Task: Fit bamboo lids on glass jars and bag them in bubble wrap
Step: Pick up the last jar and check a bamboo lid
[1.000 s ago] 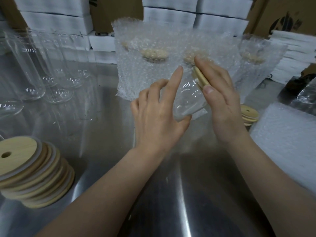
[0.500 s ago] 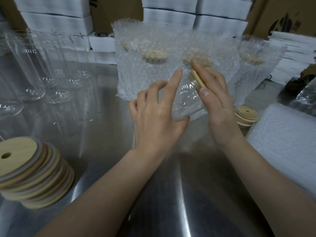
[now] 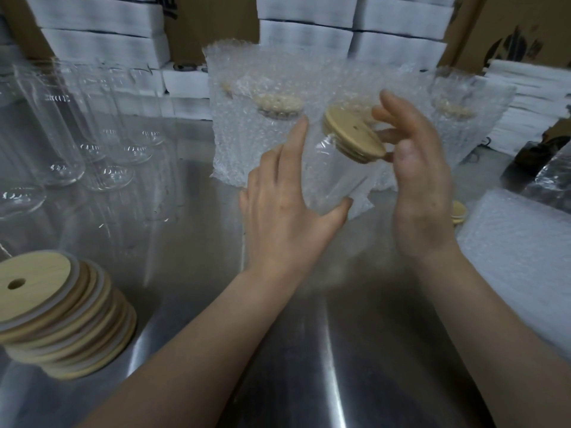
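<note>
Our left grip (image 3: 284, 211) curled round the clear glass jar (image 3: 333, 177), we should press its round bamboo lid (image 3: 352, 134) flush with our slack, empty right grip (image 3: 423, 186).

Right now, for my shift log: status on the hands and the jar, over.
Left hand grips glass jar, tilted. Bamboo lid sits on its mouth. Right hand open beside lid, fingers relaxed. Bubble-wrapped jars stand behind, not in the way.
</note>
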Tool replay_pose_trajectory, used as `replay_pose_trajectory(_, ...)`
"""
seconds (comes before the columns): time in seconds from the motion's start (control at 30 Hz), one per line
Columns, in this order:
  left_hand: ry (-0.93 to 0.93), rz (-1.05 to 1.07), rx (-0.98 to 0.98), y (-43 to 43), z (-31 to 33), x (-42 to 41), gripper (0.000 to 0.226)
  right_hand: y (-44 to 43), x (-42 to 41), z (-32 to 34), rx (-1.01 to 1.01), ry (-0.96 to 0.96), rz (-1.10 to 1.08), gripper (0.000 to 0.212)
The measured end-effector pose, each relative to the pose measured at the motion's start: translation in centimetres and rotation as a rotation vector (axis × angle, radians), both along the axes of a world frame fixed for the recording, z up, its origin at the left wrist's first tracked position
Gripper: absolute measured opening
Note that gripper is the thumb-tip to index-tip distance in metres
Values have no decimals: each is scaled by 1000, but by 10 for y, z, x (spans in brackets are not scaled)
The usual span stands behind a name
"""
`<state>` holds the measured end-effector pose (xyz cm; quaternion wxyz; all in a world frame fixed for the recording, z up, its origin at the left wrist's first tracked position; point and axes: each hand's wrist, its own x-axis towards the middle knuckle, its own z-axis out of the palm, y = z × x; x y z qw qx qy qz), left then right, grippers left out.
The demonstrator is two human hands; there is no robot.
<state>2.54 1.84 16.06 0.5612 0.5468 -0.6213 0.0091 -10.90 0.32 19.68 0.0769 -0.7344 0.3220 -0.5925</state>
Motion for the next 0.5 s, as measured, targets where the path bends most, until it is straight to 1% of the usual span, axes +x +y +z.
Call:
replay_pose_trajectory(0.07, 70, -13, -17, 0, 0, 3, 101, -4, -10, 5, -23, -153, -198, 27)
replay_pose_trajectory(0.1, 109, -14, -21, -1, -1, 5, 101, -7, -18, 8, -20, -192, -345, 25)
replay_pose_trajectory(0.13, 156, -12, -17, -1, -1, 7, 100, -11, -28, 11, 10, -191, -506, 28)
replay_pose_trajectory(0.2, 257, 8, 0, -4, -2, 9, 99, -18, -46, 16, 183, -85, -814, 35)
replay_pose_trajectory(0.27, 340, 44, 13, -7, -2, 12, 98, -25, -62, 18, 433, 61, -1023, 35)
replay_pose_trajectory(0.33, 391, 72, 15, -11, -2, 15, 97, -30, -75, 19, 677, 141, -1101, 33)
replay_pose_trajectory(0.4, 421, 96, 10, -13, -2, 18, 97, -33, -89, 17, 888, 179, -1095, 35)
replay_pose_trajectory(0.5, 466, 118, 3, -16, -2, 22, 96, -36, -109, 12, 1088, 262, -1042, 41)
